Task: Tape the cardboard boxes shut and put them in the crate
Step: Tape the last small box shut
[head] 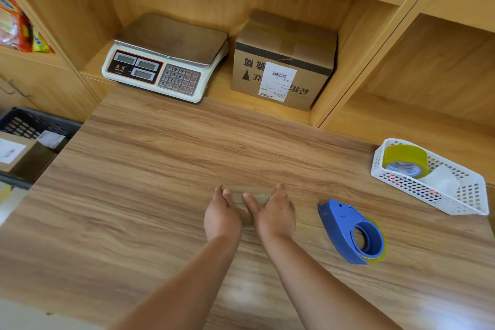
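A small flat cardboard box (pixel 247 197) lies on the wooden table (pixel 160 169), mostly covered by my hands. My left hand (pixel 222 215) and my right hand (pixel 274 213) lie side by side on its top, fingers straight and pressing down. A blue tape dispenser (pixel 352 233) with a roll of clear tape rests on the table just right of my right hand. The dark crate (pixel 32 123) stands below the table's left edge with taped boxes (pixel 16 153) inside. A larger taped cardboard box (pixel 284 61) with a shipping label sits in the shelf behind.
A white electronic scale (pixel 166 61) stands in the shelf to the left of the larger box. A white plastic basket (pixel 428 179) with tape rolls sits at the table's right edge. Snack packets (pixel 16 24) fill a shelf at the far left.
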{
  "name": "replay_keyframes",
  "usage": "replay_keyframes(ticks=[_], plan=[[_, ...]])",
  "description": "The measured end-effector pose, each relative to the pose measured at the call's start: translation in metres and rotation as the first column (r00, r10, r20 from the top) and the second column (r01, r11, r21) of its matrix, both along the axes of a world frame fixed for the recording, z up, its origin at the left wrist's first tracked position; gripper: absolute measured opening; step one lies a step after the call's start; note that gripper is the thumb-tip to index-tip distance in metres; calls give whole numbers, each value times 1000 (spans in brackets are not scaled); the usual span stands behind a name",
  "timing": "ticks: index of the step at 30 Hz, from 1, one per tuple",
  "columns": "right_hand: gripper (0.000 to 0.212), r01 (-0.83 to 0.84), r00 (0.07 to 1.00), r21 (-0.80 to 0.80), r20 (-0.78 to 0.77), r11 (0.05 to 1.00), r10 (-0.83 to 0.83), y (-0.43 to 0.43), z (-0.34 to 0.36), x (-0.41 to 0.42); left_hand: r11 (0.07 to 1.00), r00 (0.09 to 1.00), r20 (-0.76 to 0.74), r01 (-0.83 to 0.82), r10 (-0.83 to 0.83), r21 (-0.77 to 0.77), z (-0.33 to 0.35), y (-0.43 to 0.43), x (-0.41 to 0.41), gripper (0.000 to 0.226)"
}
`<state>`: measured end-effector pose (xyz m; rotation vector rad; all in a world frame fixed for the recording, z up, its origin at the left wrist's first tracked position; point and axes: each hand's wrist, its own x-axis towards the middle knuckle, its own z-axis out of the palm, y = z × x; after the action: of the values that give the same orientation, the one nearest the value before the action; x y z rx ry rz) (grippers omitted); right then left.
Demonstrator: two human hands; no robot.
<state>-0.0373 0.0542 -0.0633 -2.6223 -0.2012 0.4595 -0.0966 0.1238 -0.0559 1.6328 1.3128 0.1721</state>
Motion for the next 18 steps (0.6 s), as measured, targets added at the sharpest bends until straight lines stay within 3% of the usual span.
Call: replay_keyframes(ticks=[8, 15, 18], plan=[[39, 86, 990, 222, -130, 971, -58, -12, -9, 9, 990, 978, 187, -67, 89, -125, -9, 4, -5, 42], [37, 158, 977, 466, -204, 870, -68, -24, -13, 11, 971, 954, 266, -80, 141, -226, -14, 6, -8, 41], [38, 142, 972, 487, -234, 862, -27, -29, -14, 14, 968, 953, 274, -60, 129, -244, -14, 7, -9, 42]])
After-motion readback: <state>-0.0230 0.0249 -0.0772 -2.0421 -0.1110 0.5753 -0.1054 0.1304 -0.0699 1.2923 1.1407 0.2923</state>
